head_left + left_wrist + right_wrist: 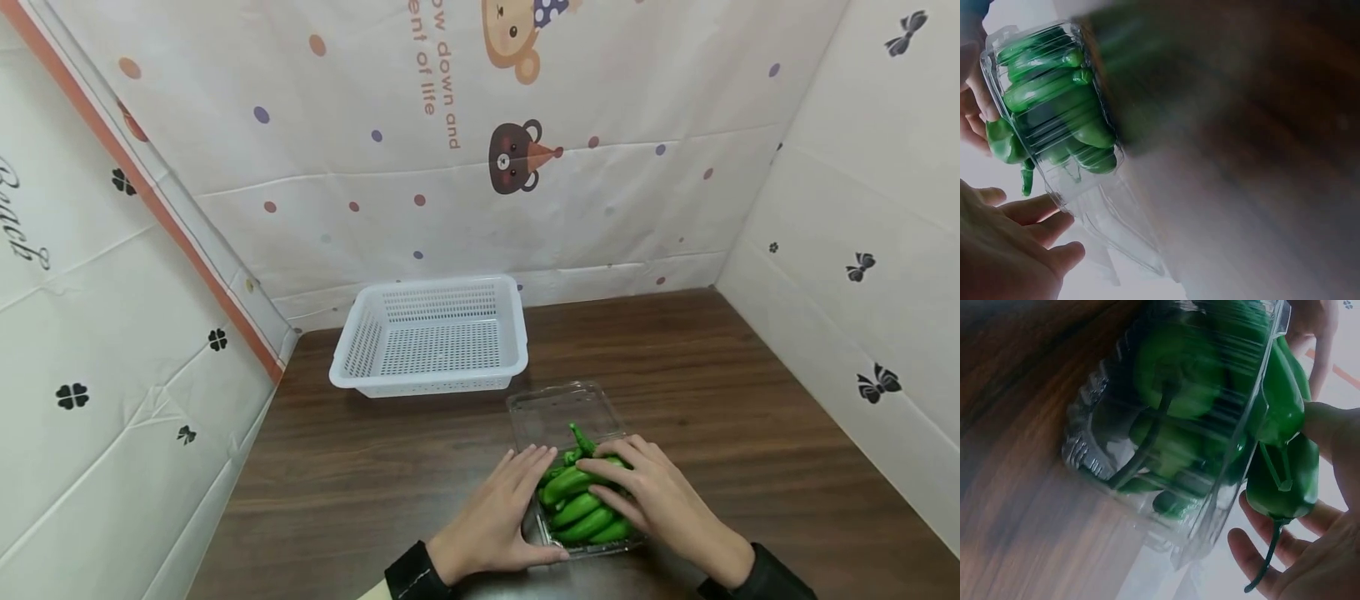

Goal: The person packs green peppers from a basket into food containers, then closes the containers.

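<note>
Long green peppers [573, 487] fill a clear plastic clamshell box [605, 550], whose lid [555, 411] lies folded back behind it. My left hand [495, 508] rests along the box's left side, fingers extended and thumb by the front edge. Over the top of the pile, my right hand [648, 492] curls its fingers and thumb about a green pepper [1285, 478] above the rim. That pepper's thin stem hangs near the fingertips in the right wrist view. From the left wrist view, more peppers [1044, 90] show through the box's ribbed wall.
A white perforated plastic basket [429, 385] stands at the back left of the dark wooden table [337, 467]. Printed sheets form the back wall [450, 225] and both side walls. Bare tabletop extends left and right of the box.
</note>
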Demonstrator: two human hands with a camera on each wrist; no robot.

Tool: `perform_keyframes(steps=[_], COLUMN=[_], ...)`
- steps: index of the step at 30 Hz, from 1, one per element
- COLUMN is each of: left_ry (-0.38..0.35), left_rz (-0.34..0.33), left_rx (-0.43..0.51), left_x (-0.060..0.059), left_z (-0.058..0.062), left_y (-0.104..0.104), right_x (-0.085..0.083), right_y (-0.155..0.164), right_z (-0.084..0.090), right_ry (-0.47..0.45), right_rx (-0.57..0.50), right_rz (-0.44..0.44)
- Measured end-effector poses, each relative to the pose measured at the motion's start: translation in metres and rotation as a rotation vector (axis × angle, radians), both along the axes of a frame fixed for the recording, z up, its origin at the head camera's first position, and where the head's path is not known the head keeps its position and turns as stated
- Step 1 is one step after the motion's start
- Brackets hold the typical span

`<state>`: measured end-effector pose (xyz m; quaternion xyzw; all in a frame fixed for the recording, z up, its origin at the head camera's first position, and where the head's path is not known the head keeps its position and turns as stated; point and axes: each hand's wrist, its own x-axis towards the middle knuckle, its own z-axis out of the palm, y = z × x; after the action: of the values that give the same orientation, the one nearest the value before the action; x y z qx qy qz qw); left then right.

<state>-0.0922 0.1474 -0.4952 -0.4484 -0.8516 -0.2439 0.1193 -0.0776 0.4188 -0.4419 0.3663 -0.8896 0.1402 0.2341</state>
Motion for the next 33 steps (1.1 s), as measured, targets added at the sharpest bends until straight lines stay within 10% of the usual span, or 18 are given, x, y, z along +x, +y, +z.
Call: perform_keyframes(steps=[13,22,29,33], left_ry=[-0.044,-0.150,-0.444,-0.706], left_rz=[-0.054,0.011,0.326,0.396], left_rx=[0.011,0.163,0.397,0.453], left_x=[-0.007,-0.030,-0.055,-0.061], left_z=[0.006,0.015,0.011,0.001], left_y=[0.000,-0.010,-0.004,-0.003], right_x=[0.000,-0.026,-0.047,-0.054], right_y=[0.001,0.021,0.045,0.049], right_z=[0.006,0.008,0.001,-0.009], right_ry=[0.005,-0.027,-0.535,-0.786], right_rx=[-0.007,-0.369,-0.428,-0.458], right_rz=[-0.041,-0.102,-0.364,-0.399])
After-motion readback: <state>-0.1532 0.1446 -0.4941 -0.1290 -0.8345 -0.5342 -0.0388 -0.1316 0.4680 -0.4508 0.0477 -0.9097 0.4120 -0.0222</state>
